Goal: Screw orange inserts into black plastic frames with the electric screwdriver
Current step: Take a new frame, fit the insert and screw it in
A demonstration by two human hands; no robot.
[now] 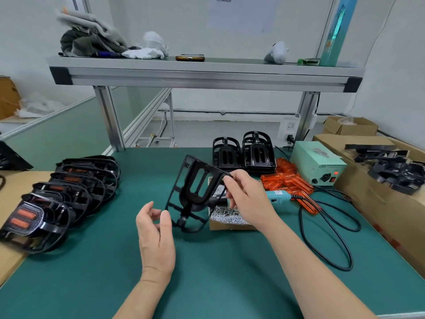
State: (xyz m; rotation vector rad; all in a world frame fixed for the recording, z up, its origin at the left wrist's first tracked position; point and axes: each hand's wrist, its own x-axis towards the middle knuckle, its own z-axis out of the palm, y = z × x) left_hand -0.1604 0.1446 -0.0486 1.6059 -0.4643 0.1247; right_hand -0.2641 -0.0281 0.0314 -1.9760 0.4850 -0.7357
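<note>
the right hand (245, 194) pinches a black frame (194, 180), green box (308, 157) marked "led".

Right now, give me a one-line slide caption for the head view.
Right hand pinches an empty black plastic frame above the green mat, left hand open beside it, electric screwdriver lying behind.

You are looking across a green bench top (207, 261) toward a white wall (179, 17), an aluminium shelf (207, 75) crossing overhead.
</note>
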